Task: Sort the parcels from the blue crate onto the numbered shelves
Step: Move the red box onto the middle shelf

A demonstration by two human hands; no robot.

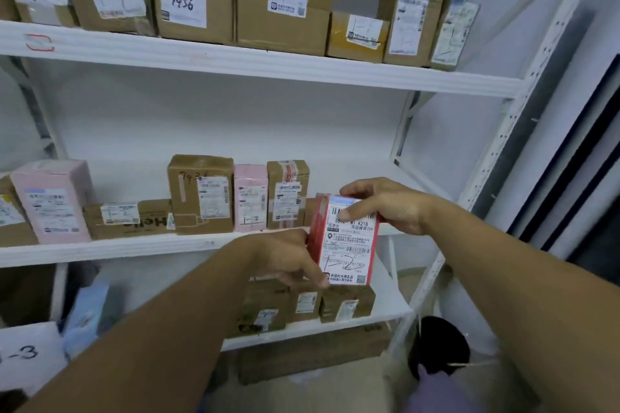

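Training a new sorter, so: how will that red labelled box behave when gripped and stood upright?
The red box probably stays stiff: its edges look straight under the left hand and right hand. Likely light, as fingers alone hold it. Tall and narrow, it may tip on end.

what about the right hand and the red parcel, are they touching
Touching. The head view shows the right hand gripping the red parcel, thumb pressed on its front.
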